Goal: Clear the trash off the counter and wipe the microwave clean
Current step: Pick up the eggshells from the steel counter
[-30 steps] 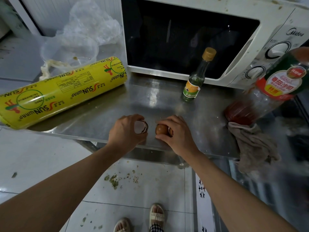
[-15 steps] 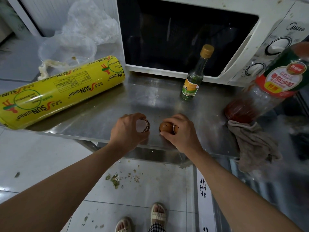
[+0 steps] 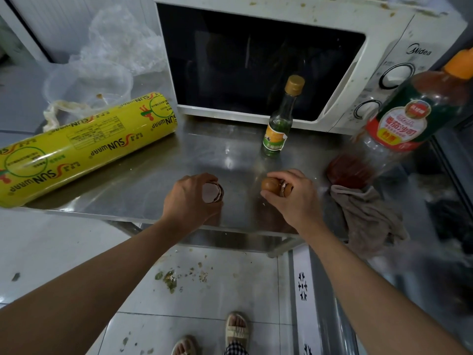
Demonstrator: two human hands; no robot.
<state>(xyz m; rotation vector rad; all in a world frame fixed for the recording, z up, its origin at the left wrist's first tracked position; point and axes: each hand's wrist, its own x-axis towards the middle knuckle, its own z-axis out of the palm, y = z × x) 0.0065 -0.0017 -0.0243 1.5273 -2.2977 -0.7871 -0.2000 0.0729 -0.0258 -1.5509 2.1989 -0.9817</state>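
At the desk's [image 3: 143,185] 6 o'clock edge, the left hand [image 3: 189,201] and right hand [image 3: 294,198] each curl fingers around an eggshell [image 3: 271,186], which too much squeezing might crumble onto the floor.

Left hand [image 3: 190,198] and right hand [image 3: 294,198], fingers curled, arms outstretched.

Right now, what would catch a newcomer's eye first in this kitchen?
Probably the big yellow cling-wrap roll lying across the steel counter's left side. Then the two hands at the front edge: the left hand grips an eggshell half, the right hand grips brown eggshells. Behind stands a spattered white microwave.
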